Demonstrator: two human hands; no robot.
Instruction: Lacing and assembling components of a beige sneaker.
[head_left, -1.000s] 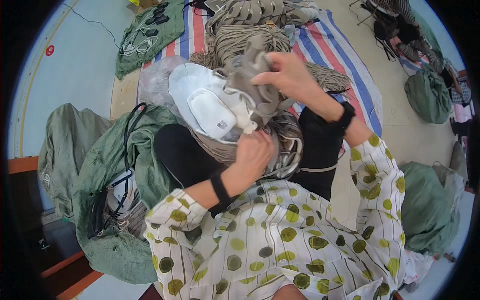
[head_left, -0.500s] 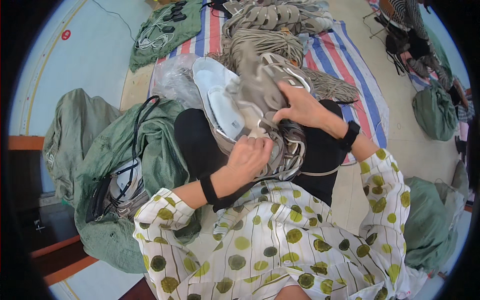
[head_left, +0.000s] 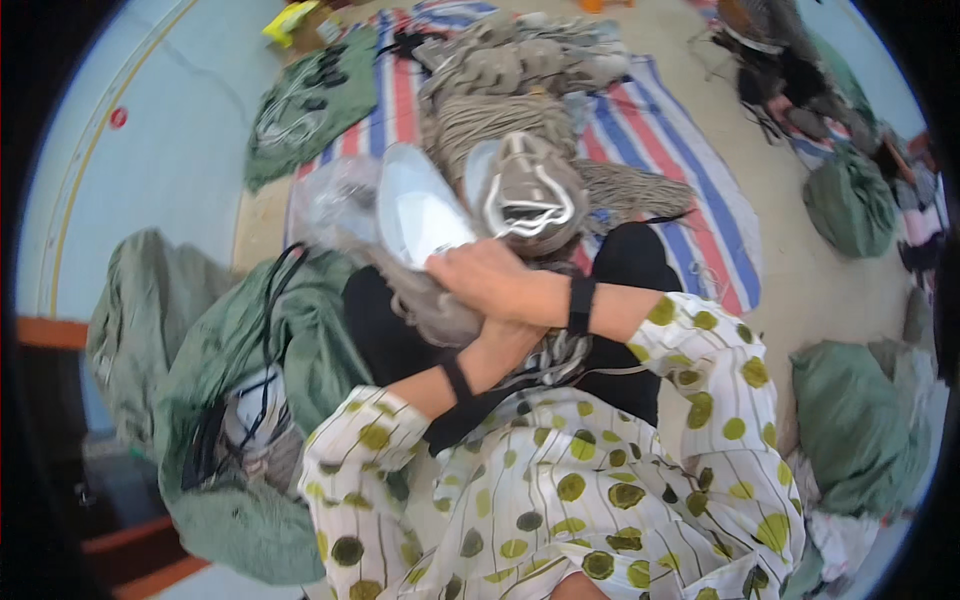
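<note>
My right hand [head_left: 485, 277] crosses over my left wrist area, its fingers closed on the edge of a taupe shoe upper [head_left: 425, 205] with a pale blue-white lining. The upper's outer side rests along my left thigh. My left hand [head_left: 508, 345] lies beneath the right one; its fingers are hidden. Just beyond my hands a second taupe shoe upper [head_left: 533, 195] with white trim sits apart from them. More strappy taupe pieces [head_left: 560, 352] lie in my lap, partly covered by my hands.
Bundles of taupe laces [head_left: 505, 125] and stacked uppers [head_left: 510, 65] lie on a striped sheet [head_left: 690, 170] ahead. At my left is an open green sack [head_left: 225, 530] with shoe parts; another green sack [head_left: 845, 410] stands at the right. Clear plastic [head_left: 340, 200] lies beside the uppers.
My right hand has swung left, from the blurred taupe piece to the pale-lined upper, crossing over my left hand. The piece with white trim now stands still beyond my hands. The view has shifted.
</note>
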